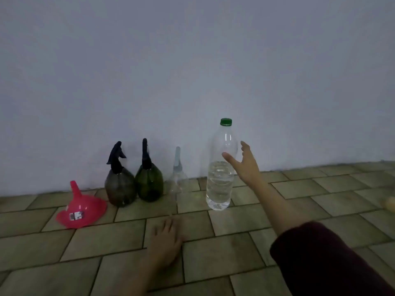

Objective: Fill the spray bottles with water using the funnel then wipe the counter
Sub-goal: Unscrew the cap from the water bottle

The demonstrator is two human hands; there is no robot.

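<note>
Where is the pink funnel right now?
The pink plastic funnel sits upside down on the tiled counter at the far left of the head view, just left of the smoky grey spray bottle, near the wall.

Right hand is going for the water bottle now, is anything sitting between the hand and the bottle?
Nothing visible does. The right hand is open beside the upper part of the water bottle, with only a narrow gap of air between them. The clear funnel stands on the bottle's far side, out of the reach path.
</note>
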